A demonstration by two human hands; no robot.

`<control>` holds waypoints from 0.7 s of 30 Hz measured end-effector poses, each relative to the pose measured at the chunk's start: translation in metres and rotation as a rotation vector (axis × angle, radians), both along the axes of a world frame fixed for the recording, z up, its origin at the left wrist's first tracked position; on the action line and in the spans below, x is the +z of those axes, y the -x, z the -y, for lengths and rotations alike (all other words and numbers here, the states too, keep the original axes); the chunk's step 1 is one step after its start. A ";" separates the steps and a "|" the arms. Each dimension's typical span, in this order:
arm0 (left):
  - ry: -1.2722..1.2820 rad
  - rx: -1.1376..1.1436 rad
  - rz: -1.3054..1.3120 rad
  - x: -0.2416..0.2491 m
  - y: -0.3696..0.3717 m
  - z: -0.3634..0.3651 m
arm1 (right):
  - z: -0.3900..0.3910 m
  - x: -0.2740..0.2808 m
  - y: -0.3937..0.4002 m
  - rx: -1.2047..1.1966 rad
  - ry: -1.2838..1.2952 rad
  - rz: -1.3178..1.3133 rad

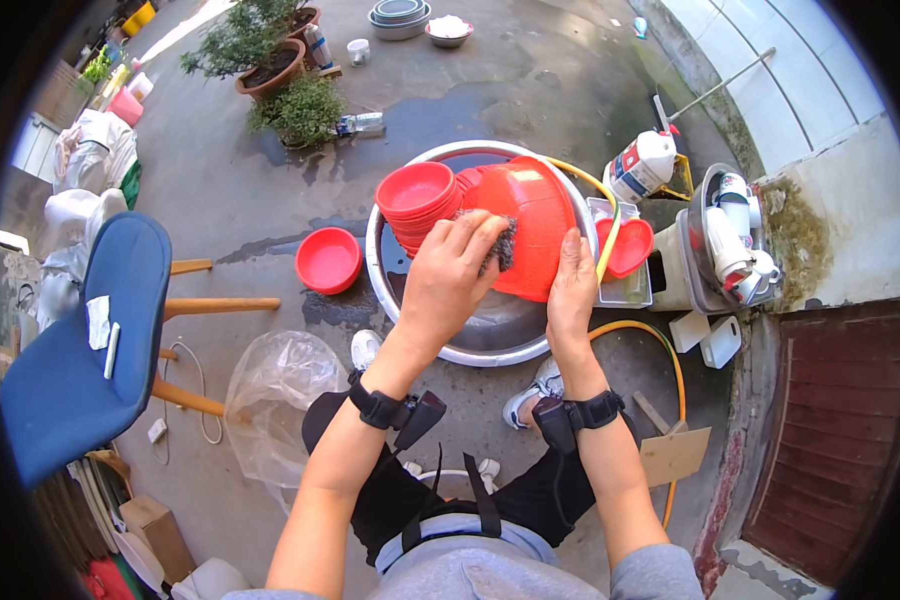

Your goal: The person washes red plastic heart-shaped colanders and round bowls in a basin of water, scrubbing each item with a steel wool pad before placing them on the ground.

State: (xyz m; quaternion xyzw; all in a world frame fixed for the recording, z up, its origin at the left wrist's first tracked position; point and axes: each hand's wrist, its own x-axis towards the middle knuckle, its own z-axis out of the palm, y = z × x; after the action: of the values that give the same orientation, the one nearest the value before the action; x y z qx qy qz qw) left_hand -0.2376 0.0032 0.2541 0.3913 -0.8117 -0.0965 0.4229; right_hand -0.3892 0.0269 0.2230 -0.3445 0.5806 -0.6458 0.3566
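Note:
My left hand (448,275) is closed around a dark scouring pad (503,245) and presses it to a red plastic basket (535,215). The basket is tilted over a large metal basin (373,262). At its right side, my right hand (570,290) grips the edge, the fingers partly hidden behind it. A stack of red bowls (417,192) stands in the basin, left of the basket. Outside the basin, a single red bowl (328,260) sits on the ground.
A yellow hose (610,215) runs over the basin's right rim. Beside it a clear plastic bin (630,292) holds a red heart-shaped dish (626,248). A blue chair (95,340) stands left, near a clear plastic bag (280,400). Potted plants (270,80) stand ahead.

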 end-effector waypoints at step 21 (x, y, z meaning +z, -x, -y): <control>-1.142 -0.285 -1.055 0.014 -0.038 0.013 | -0.006 0.018 -0.001 0.063 0.269 -1.342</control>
State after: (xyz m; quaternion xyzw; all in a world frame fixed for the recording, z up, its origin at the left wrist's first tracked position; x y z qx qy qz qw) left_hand -0.1997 -0.0100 0.2681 0.3426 -0.3710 -0.7244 0.4692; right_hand -0.3884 0.0330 0.2412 -0.7282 0.5802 -0.3484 -0.1078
